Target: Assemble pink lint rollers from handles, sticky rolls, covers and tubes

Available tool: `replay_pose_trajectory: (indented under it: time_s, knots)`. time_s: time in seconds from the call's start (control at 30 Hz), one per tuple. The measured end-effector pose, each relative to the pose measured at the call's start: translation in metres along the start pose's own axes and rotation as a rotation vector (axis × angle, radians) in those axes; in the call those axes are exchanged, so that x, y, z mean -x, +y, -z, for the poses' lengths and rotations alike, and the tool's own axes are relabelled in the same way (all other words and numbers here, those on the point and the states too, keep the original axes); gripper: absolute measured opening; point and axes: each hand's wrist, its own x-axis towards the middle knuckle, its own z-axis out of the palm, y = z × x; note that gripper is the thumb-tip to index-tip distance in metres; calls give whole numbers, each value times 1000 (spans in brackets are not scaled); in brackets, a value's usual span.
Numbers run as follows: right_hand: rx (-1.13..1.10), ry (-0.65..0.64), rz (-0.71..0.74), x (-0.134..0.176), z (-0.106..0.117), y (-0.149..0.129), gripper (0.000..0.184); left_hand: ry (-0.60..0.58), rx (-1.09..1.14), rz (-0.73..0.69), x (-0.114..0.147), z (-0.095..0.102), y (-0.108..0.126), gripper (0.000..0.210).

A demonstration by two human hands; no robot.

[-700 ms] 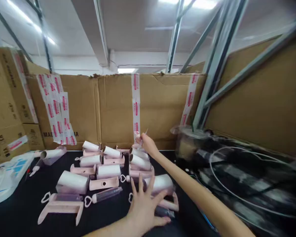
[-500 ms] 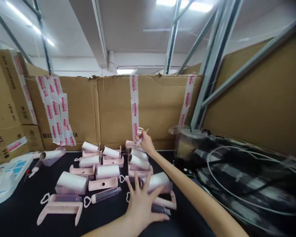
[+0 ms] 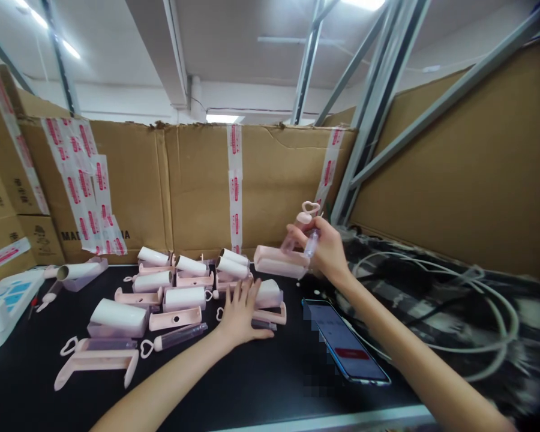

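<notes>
My right hand (image 3: pixel 326 246) is raised above the back right of the table. It is closed on a clear tube with a heart-shaped ring (image 3: pixel 303 217) and a pink trough-shaped case (image 3: pixel 281 261); the exact grip on each is partly hidden. My left hand (image 3: pixel 242 315) rests with fingers spread over a right-hand group of parts. Beside those fingers are a white paper roll (image 3: pixel 269 293) and a pink bracket (image 3: pixel 274 314). More white rolls (image 3: pixel 184 298), pink brackets (image 3: pixel 175 318) and a heart-ringed clear tube (image 3: pixel 180 337) lie to the left.
A phone (image 3: pixel 346 342) lies on the black table (image 3: pixel 252 390) at right. Behind it are coiled white cables (image 3: pixel 490 282) over dark bundled material. A cardboard wall (image 3: pixel 198 186) closes off the back. A white and blue device (image 3: pixel 9 306) stands at far left.
My right hand has moved right and toward me, and a pink case now shows in it with the tube. My left hand stays spread over the parts. The view has shifted, revealing the phone.
</notes>
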Motion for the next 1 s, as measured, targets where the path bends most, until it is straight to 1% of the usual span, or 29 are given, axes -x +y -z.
replay_pose_trajectory:
  time_s: [0.07,0.1,0.2,0.27,0.33,0.4,0.47,0.5,0.57,0.6,0.67,0.73,0.8,0.87,0.9,0.93,0.97,1.0]
  knots:
    - [-100,-24,-50,12,11,-10,33,9,31,21,5,5,3,133]
    - [-159,-40,-78,19,15,-16,32,13,66,22,9,8,5,140]
    - [-258,-98,-119,42,21,-33,32,-14,266,-13,30,27,9,147]
    - [-248,-153,-120,59,17,-42,32,-80,440,-7,49,43,12,151]
    - [-237,-230,-114,76,7,-49,31,-115,617,61,66,57,14,143]
    - [-245,-311,-93,91,-6,-55,28,-127,736,143,79,67,15,121]
    - [-257,-368,-61,102,-19,-59,26,-124,771,246,88,69,14,96]
    - [-259,-377,-49,105,-24,-61,26,-123,767,295,91,68,13,88]
    - [-273,-347,-36,104,-29,-64,24,-115,736,355,95,62,8,84]
    - [-289,-307,-35,99,-29,-66,23,-109,711,363,97,59,5,84]
    - [-335,-193,-36,85,-25,-69,20,-102,651,350,100,52,-3,82]
    - [-373,-85,-35,69,-20,-72,21,-105,589,343,102,50,-10,80]
    - [-392,-38,-37,57,-17,-76,25,-111,540,349,105,53,-14,88]
    - [-415,-56,-54,53,-18,-79,30,-106,566,316,105,63,-13,114]
    - [-435,-71,-71,54,-21,-80,31,-102,647,273,104,70,-11,129]
    - [-467,-90,-93,56,-24,-81,31,-81,779,230,101,79,-7,140]
    - [-519,-120,-121,59,-28,-82,29,-71,960,196,97,88,-3,142]
    - [-595,-161,-151,63,-32,-83,27,-21,1175,211,92,98,2,137]
